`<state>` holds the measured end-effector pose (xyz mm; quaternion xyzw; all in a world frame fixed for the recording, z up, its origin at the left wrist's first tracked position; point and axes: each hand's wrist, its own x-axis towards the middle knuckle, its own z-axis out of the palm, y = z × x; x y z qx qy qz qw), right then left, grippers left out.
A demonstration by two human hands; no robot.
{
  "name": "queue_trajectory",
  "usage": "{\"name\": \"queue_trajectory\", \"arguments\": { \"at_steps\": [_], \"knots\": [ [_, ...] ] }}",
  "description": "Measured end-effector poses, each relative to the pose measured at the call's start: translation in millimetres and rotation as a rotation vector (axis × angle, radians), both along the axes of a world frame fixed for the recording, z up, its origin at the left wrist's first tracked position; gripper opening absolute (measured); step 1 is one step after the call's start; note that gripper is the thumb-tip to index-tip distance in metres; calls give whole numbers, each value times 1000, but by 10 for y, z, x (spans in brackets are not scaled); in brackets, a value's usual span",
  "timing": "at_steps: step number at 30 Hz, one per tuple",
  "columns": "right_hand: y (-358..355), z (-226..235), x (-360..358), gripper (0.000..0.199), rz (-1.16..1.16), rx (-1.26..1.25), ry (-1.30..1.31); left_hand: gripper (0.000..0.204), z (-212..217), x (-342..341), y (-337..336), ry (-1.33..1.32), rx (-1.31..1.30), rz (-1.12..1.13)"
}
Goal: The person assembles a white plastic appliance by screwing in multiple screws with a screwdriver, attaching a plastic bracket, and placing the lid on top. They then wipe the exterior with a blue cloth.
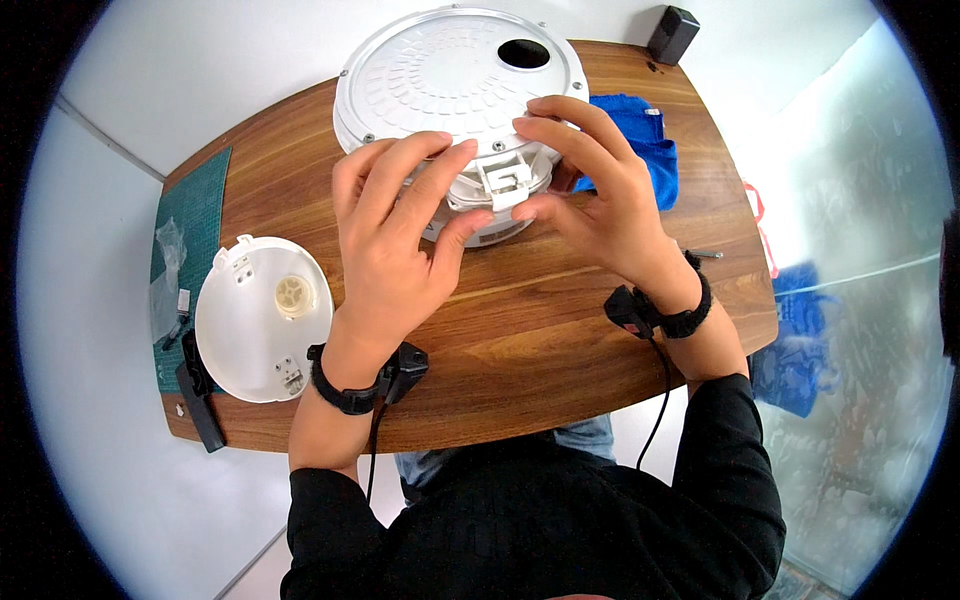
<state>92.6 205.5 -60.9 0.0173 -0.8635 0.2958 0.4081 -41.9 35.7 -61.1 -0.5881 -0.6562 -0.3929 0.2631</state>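
Observation:
A large round white appliance [430, 75] stands at the far middle of the table, with a ringed pattern, a dark oval hole and screws around its rim. At its near edge is a white latch-like bracket [507, 182]. My left hand [400, 220] grips the near edge from the left, fingertips on the rim and thumb below, beside the bracket. From the right, my right hand [595, 180] grips the same edge; its thumb lies against the bracket's lower side and its fingers rest on the rim. Whatever lies behind my fingers is hidden.
Left of my arm lies a white round cover [240, 340] with a cream round part [294, 297]. Beyond it are a green cutting mat [200, 205], a plastic bag [168, 270] and a black tool [202, 405]. A blue cloth [640, 145] and black box [674, 35] sit right.

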Motion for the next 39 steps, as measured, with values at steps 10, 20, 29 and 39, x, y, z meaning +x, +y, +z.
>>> {"name": "queue_trajectory", "arguments": {
  "at_steps": [10,20,29,39],
  "knots": [
    [14,0,-1,58,17,-9,3,46,-15,0,18,3,29,-12],
    [-23,15,-14,52,3,-72,35,45,68,-12,-13,-11,-38,-28],
    [-16,29,-12,50,3,-31,50,42,-50,-103,-8,-13,-6,-23],
    [34,14,0,60,-38,161,7,56,50,-36,-73,-66,-127,-23]
  ]
}}
